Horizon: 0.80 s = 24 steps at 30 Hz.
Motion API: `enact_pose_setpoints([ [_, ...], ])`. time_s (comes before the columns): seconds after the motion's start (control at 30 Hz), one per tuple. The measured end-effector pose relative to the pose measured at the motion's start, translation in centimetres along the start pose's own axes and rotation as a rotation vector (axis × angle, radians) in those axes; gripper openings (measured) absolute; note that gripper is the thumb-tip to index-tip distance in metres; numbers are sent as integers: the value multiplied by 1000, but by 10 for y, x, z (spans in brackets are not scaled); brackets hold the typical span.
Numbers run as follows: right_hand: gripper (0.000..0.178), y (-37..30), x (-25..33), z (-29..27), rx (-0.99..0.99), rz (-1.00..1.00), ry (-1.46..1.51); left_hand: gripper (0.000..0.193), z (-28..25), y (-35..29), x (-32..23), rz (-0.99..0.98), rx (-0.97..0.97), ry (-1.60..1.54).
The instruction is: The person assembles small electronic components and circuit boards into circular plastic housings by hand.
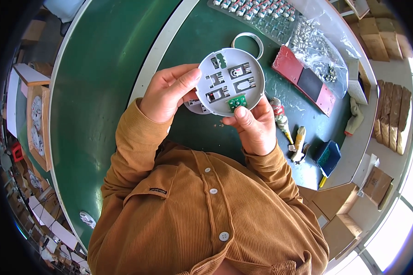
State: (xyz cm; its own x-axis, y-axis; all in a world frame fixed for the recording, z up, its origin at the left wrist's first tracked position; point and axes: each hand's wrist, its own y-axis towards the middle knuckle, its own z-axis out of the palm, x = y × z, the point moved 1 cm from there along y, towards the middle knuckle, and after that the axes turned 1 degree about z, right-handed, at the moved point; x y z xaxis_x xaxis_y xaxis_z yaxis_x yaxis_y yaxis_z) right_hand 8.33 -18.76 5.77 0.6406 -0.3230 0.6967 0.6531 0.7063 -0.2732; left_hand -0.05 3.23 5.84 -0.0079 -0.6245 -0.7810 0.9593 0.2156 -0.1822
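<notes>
Between both hands I hold a round, light grey plastic housing [219, 99], its open inner side facing up. Slots with metal contact clips show inside it. A small green circuit board [237, 102] sits at its lower right. My left hand [170, 89] is closed on the left rim, thumb on top. My right hand [256, 126] grips the lower right rim, its thumb at the circuit board's lower edge. Partly hidden beneath the housing, another grey part [196, 106] lies on the green bench.
A tape roll [260, 46] lies beyond the housing. To the right are a red block with a dark pad [303, 81], a taped tool [280, 117], a blue scoop-like bin [327, 158] and a plastic bag of small metal parts [312, 43]. A clear tray [261, 23] stands at the back.
</notes>
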Motion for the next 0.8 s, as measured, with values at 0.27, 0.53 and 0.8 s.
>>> enact_pose_setpoints([
  [0.27, 52, 2, -2, 6, 22, 9, -3, 35, -3, -7, -2, 17, -27, 10],
  [0.53, 51, 2, 0, 12, 31, -4, -57, 39, -63, -29, -25, 208, -233, 209],
  [0.8, 43, 9, -7, -21, -34, -230, -520, 41, -184, -95, -82, 720, -971, 1870],
])
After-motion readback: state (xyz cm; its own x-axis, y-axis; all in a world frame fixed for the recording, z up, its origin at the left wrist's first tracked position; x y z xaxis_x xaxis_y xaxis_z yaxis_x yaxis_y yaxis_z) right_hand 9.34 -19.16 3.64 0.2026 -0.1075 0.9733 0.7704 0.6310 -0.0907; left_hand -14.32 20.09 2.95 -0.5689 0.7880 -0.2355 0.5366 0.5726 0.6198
